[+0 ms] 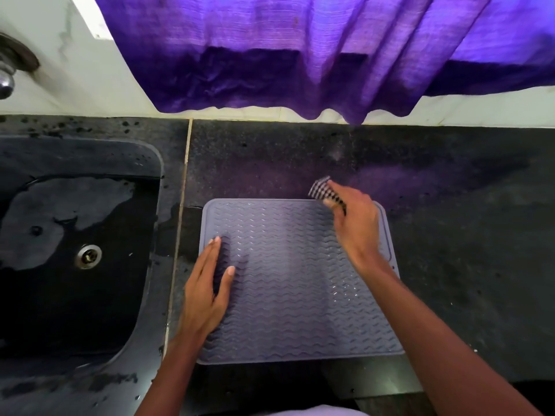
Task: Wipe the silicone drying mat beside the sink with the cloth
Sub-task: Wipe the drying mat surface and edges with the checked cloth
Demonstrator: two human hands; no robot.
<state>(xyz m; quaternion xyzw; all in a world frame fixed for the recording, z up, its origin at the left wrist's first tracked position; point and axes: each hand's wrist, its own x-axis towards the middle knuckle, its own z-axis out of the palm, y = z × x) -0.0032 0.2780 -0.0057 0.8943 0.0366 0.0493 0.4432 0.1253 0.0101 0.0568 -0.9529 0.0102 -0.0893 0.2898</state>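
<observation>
Cloth [322,191] pinched in right hand [356,223] over mat [288,289] far corner.

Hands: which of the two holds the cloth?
The right hand grips the checked cloth at the far right corner of the drying mat; the left hand lies flat on its left side, holding nothing.

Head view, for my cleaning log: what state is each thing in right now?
drying mat: flat on the counter, droplets on its right part.
cloth: bunched, at the mat's far right corner.
right hand: grips the cloth.
left hand: flat, fingers straight, resting on the mat's left side.
sink: wet, shallow patches of water, drain uncovered.
curtain: hanging, creased.
</observation>
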